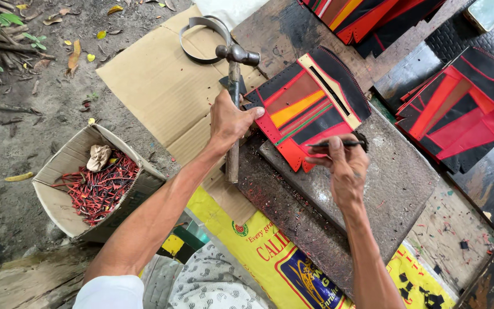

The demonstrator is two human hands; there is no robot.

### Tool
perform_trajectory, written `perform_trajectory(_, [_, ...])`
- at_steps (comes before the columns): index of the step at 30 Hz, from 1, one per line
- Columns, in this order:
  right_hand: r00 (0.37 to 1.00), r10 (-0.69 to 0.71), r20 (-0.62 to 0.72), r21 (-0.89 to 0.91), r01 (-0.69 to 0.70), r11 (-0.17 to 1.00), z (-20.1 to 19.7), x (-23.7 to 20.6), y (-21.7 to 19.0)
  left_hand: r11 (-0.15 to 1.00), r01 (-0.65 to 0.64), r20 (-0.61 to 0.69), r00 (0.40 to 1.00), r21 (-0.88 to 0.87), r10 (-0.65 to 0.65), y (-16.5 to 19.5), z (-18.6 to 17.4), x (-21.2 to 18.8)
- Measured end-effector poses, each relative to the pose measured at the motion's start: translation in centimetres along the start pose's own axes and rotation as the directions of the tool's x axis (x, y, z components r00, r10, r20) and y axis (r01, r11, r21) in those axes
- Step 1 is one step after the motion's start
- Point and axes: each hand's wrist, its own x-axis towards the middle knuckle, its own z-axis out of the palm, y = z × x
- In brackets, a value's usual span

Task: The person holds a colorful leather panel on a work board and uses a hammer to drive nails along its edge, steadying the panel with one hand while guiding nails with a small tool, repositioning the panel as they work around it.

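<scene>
Closest to me, a yellow printed sack (270, 252) lies under my forearms, which stretch forward and outward from my body. My right hand (345, 169) is bent at the wrist, fingers pinched tight around a thin dark punch tool (338, 144) held nearly level, its tip touching the lower edge of the patchwork piece (310, 106). That piece, stitched from black, red, orange and yellow strips, rests on a worn dark slab (384, 183) just ahead of my right hand. My left hand (231, 121) is clenched around the wooden handle of a hammer (234, 86), thumb lying against the left edge of the patchwork piece, the metal head raised beyond my knuckles over a sheet of flat cardboard (155, 86). Off to the left, on the dirt, a cardboard box (70, 189) holds a heap of red scraps (101, 189). Farther right lies another red-and-black patchwork panel (464, 109), and a third (361, 17) at the top edge.
</scene>
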Motion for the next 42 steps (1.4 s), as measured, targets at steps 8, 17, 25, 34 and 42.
perform_trajectory(8, [0.99,-0.06,0.126,-0.537,0.119,0.835,0.8,-2.1,0.3,0.999,0.051,0.055,0.997,0.003,-0.051,0.4,-0.4,-0.3])
perform_trajectory(17, [0.99,0.139,0.039,-0.302,-0.121,0.946,0.8,0.4,1.4,0.905,-0.378,0.064,0.926,0.197,0.373,2.7,-2.2,-2.3])
perform_trajectory(25, [0.987,0.159,-0.023,-0.23,-0.16,0.96,1.2,0.6,0.9,0.851,-0.522,0.427,0.757,-0.059,0.494,4.6,1.1,-4.3])
perform_trajectory(34, [0.997,-0.037,0.071,-0.425,0.064,0.903,0.3,-3.4,-1.0,0.802,-0.593,0.487,0.723,0.072,0.491,4.2,2.4,-2.4])
perform_trajectory(42, [0.99,-0.044,0.137,-0.735,0.132,0.666,1.5,-3.0,-1.8,0.822,-0.566,0.508,0.728,0.067,0.46,4.2,2.5,-2.3])
